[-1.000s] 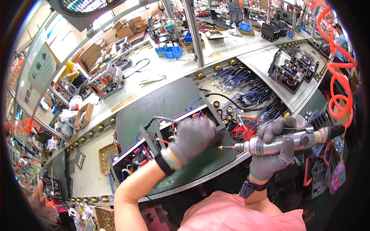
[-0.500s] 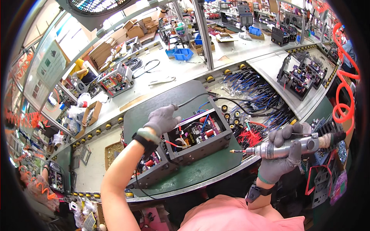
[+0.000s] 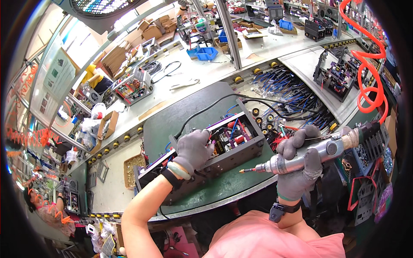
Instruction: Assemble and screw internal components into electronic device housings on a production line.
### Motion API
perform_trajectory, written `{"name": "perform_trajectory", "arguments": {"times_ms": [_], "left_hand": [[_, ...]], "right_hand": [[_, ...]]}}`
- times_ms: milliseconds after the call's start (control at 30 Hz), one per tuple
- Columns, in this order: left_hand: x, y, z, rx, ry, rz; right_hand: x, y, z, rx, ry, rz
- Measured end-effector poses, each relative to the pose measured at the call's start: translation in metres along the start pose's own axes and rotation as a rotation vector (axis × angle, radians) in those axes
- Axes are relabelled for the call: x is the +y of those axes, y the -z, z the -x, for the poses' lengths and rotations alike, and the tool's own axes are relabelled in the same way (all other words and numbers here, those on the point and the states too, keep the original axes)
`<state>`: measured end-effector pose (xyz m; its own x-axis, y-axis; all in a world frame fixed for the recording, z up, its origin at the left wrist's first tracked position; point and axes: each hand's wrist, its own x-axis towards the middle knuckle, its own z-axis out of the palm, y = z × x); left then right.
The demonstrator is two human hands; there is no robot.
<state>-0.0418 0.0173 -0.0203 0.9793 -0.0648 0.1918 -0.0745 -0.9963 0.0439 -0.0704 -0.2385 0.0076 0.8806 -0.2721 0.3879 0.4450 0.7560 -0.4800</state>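
Note:
My right hand [image 3: 297,165] grips a silver air screwdriver [image 3: 333,147] held level over the bench's front edge, its bit pointing left. A thin rod also lies along the tool by my fingers. On the green mat [image 3: 165,124], an open black metal chassis [image 3: 236,155] shows circuit boards, capacitors and coloured wires. My left hand [image 3: 192,151], gloved in grey like the right, rests over its left part with fingers curled together. Whatever is between those fingers is hidden. A black cable [image 3: 206,107] arches behind the hand and runs right. A second open unit [image 3: 150,172] stands against the left side.
Bundled blue and black wires [image 3: 292,90] and round black-and-brass parts [image 3: 269,118] lie to the right. A partly assembled frame [image 3: 337,73] stands beyond them. An orange coiled hose [image 3: 374,81] hangs at the right. A box of small screws [image 3: 134,165] sits left of the mat.
My left hand has let go of the black cable and come down and right onto the chassis. The screwdriver has shifted slightly left and down with my right hand.

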Motion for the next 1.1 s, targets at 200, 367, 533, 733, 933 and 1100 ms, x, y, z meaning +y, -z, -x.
{"name": "perform_trajectory", "arguments": {"times_ms": [200,367,533,733,933,1100], "left_hand": [[-0.006,0.005,0.007,-0.068,-0.270,0.031],[0.007,0.012,-0.015,-0.350,-0.158,-0.121],[0.010,0.008,-0.020,-0.420,-0.134,-0.167],[0.001,-0.010,-0.030,-0.340,-0.119,-0.090],[-0.001,-0.008,-0.029,-0.412,-0.053,-0.029],[-0.004,-0.003,-0.023,-0.381,-0.016,0.101]], "right_hand": [[-0.001,-0.001,-0.003,0.013,0.016,-0.027],[0.006,-0.008,-0.003,0.009,-0.055,-0.028],[0.019,-0.006,-0.009,-0.020,-0.081,0.004],[0.071,-0.010,-0.035,-0.176,-0.127,-0.168],[0.138,-0.013,-0.064,-0.076,-0.261,0.017],[0.156,-0.014,-0.063,-0.104,-0.314,0.057]]}}
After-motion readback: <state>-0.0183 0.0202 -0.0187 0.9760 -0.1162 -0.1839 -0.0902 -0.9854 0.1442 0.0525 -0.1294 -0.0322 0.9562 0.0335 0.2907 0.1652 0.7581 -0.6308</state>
